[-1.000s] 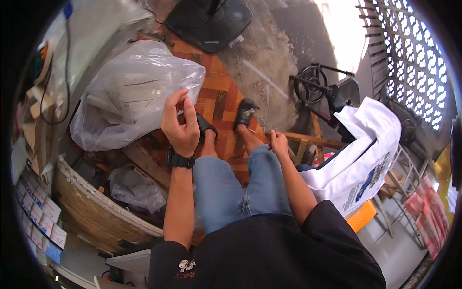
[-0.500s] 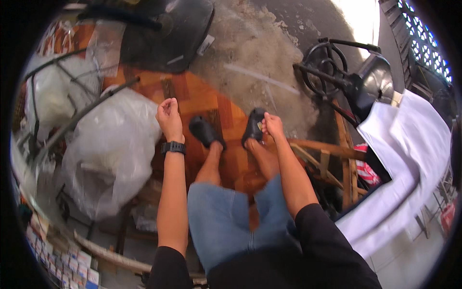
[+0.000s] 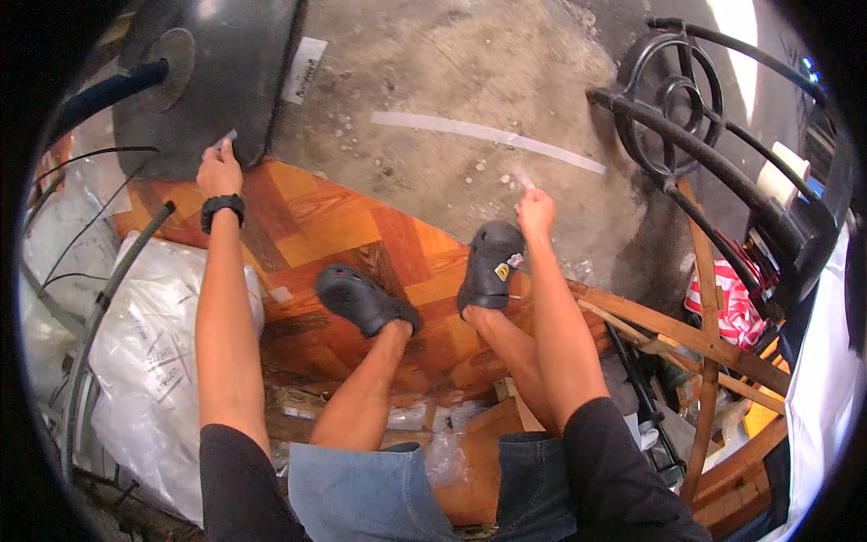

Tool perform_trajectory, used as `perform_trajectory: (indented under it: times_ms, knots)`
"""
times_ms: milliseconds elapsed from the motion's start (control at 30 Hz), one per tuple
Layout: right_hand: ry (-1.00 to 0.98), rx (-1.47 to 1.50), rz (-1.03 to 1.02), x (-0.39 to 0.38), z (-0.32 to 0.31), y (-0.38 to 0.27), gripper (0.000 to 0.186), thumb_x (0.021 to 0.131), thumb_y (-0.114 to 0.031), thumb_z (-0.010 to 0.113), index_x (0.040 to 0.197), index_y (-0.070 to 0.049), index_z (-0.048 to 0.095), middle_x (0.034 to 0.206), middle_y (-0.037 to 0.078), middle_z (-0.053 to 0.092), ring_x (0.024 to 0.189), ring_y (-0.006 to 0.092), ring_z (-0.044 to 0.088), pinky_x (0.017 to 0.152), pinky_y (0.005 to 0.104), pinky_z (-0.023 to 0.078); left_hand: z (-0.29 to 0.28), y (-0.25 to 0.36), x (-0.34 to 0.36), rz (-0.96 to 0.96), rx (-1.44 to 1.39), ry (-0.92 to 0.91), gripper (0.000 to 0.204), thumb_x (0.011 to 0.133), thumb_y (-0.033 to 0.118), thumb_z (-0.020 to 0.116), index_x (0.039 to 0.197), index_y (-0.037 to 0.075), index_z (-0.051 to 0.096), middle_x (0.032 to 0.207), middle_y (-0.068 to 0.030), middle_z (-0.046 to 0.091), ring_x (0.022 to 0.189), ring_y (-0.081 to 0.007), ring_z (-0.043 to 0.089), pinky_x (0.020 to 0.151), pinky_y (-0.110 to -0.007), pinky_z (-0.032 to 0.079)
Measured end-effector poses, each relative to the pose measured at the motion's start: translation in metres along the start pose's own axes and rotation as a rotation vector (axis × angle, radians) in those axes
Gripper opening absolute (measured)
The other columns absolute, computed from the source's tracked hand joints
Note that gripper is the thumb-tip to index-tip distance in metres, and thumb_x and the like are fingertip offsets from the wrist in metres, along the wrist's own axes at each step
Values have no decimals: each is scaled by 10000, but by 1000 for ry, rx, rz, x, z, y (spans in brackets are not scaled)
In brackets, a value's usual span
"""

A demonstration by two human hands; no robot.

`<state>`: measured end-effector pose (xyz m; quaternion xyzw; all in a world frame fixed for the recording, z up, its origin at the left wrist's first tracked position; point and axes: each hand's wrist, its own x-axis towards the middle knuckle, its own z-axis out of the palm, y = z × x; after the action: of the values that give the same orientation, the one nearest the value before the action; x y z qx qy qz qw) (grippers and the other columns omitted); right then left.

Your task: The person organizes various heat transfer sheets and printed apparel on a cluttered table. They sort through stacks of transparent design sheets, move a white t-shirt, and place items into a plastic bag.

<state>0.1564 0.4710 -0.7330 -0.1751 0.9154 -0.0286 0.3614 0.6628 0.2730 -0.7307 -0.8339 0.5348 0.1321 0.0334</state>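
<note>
My left hand [image 3: 219, 172], with a black watch [image 3: 222, 213] on its wrist, is closed in a pinch. A small pale piece [image 3: 226, 140], perhaps plastic or tape, sticks out past its fingertips near the edge of a black base plate [image 3: 217, 99]. Over the concrete floor, my right hand [image 3: 536, 213] is also pinched shut on a small whitish, see-through piece [image 3: 526, 182], too small to name surely. Below that hand is my right black clog [image 3: 491, 264]; the left clog [image 3: 361, 298] stands on the wood-patterned flooring [image 3: 334, 212].
A long whitish strip [image 3: 488, 137] lies on the concrete. White plastic bags [image 3: 163, 361] and bent metal rods [image 3: 113, 298] are at left. At right are a black metal frame with rings [image 3: 668, 104], wooden bars [image 3: 677, 330], a red-and-white striped bag [image 3: 727, 303] and white cloth [image 3: 822, 379].
My hands have moved farther apart, the left one out to the left beside the black base plate. The view has shifted, with the floor and clogs appearing larger.
</note>
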Motion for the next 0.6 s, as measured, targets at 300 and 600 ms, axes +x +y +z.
perform_trajectory:
  times_ms: [300,600]
  knots:
    - [196,-280,-465,-29,-41,-48,337,844,-160,506,1103,42,580,1089,294,572,957,416,610,780,472,497,-35,132,-38,253,-184,-107,395,906,395,508,770,32,582,776,-227,636,784,-442,608,676,-491,472]
    - [99,-393,-392,-15,1,-133,392,931,-352,485,898,20,604,907,253,637,895,422,628,785,486,496,22,154,-5,-44,-23,-155,615,930,510,425,877,-45,683,827,-246,671,822,-400,661,721,-474,517]
